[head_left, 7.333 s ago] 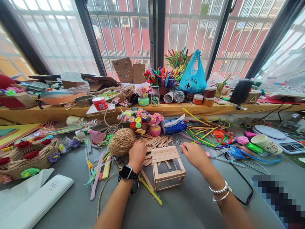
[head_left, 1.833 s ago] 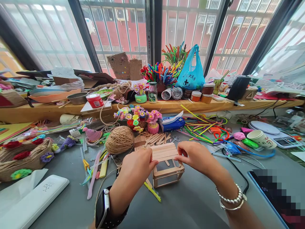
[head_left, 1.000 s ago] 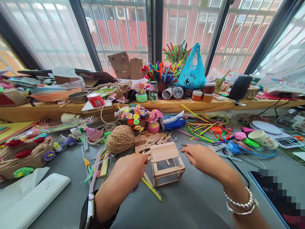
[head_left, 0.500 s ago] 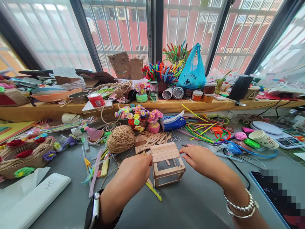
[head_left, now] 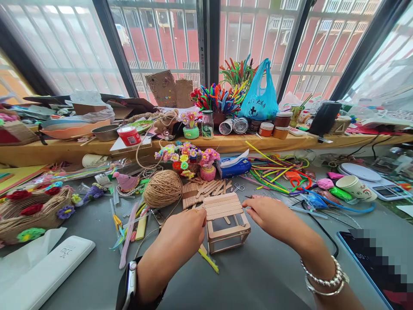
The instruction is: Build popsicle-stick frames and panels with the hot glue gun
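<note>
Steadying the small open box frame of pale wooden craft sticks (head_left: pixel 227 221) is what I judge the step to be: it stands upright on the grey desk (head_left: pixel 258 275), between both hands. My left hand (head_left: pixel 180 234) has its grip curled, fingertips pressed together at the frame's left upper edge; whether a loose stick is pinched there I cannot tell. My right hand (head_left: pixel 269 217) reaches in from the other side, its grip half spread with the fingertips at the frame's right top rail, touching or just short of it. Slats already cover the far part of the top, while the near part is open. Just behind the frame lies the heap of loose flat wooden sticks (head_left: pixel 206 189), beside the round ball of brown jute twine (head_left: pixel 163 188). Next, I judge, comes another slat laid square across the open top, with light, even pressure so the joints do not shift.
</note>
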Available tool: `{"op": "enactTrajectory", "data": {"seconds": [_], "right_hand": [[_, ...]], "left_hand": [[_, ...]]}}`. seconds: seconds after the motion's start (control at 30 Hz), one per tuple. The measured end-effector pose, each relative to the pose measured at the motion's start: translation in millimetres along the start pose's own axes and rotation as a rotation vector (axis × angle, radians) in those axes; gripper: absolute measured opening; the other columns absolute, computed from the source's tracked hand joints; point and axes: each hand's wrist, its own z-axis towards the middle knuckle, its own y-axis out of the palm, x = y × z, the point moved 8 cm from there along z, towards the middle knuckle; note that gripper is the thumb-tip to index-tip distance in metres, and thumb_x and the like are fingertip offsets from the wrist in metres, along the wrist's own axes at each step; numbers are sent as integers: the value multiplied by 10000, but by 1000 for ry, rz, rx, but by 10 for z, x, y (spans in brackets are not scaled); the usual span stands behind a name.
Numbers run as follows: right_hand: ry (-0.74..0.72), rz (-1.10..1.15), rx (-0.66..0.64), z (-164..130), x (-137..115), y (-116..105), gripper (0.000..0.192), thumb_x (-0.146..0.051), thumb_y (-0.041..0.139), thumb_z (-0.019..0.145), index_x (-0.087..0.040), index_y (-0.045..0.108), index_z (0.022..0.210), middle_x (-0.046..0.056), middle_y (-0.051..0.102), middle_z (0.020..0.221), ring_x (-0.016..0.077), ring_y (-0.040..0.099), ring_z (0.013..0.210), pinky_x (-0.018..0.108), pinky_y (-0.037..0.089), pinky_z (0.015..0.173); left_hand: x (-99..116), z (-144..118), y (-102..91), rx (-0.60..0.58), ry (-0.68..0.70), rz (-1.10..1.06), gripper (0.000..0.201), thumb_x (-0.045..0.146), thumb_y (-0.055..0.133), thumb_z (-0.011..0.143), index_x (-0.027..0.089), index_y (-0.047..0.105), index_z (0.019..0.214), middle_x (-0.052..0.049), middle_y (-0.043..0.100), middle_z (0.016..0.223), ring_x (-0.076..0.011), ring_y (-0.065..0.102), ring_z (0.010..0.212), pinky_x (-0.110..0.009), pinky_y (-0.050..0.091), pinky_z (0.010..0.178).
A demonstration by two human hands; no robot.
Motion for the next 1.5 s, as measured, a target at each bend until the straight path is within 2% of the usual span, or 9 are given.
{"op": "enactTrajectory", "data": {"seconds": [0.37,0.57,0.87,0.93,1.03,1.2,1.3,1.4,1.5], "right_hand": [[-8,-60,-11,0,-42,9,316,-177,310,839,-215,608,938,72,660,918,209,609,836,260,413,607],[-35,-54,-80,-18,-124,-2,281,-184,348,838,-197,620,907,80,671,844,199,607,821,249,399,655],[-47,-48,-81,-33,-150,-5,302,-194,320,852,-198,613,923,79,672,835,206,606,818,264,396,657],[-55,-33,-84,-36,-135,4,306,-195,320,850,-195,618,921,82,670,853,205,603,831,266,399,672],[-64,-8,-75,-26,-47,9,309,-219,328,846,-198,618,953,82,659,919,209,587,885,275,398,720],[31,20,-73,59,271,70,332,-271,338,844,-193,584,1052,86,654,936,203,591,873,284,395,749],[59,33,-104,107,364,139,340,-278,337,841,-184,587,1051,90,663,910,197,607,819,279,401,725],[53,52,-116,124,354,167,341,-274,370,824,-180,576,1079,98,634,1018,209,581,916,283,388,774],[54,69,-129,114,316,165,349,-285,412,805,-194,558,1108,93,609,1076,214,562,962,281,386,789]], "left_hand": [[-3,28,19,-4,-22,7,208,148,358,768,184,547,847,-69,646,833,-215,612,780,-290,444,627],[-11,33,34,5,-15,16,202,153,359,772,180,548,838,-71,645,839,-217,610,789,-294,446,632],[1,21,33,23,-8,10,205,157,354,771,179,548,835,-72,644,837,-221,609,777,-299,439,621],[-33,2,21,5,-25,4,209,163,355,770,186,551,839,-66,646,851,-215,608,783,-289,435,623],[-213,-3,-6,-3,-113,7,212,185,363,774,191,564,843,-65,649,860,-209,606,792,-284,430,640],[-501,253,22,121,-163,11,218,215,372,803,178,567,895,-78,644,871,-207,599,828,-291,433,686],[-503,521,164,206,-91,12,239,195,375,824,167,541,993,-88,613,947,-183,567,915,-274,421,756],[-452,725,343,235,-38,21,262,167,441,800,161,516,1051,-100,567,1049,-179,528,977,-272,412,798],[-393,809,430,269,16,33,317,148,447,801,174,488,1114,-104,515,1155,-185,477,1049,-285,395,839]]}}
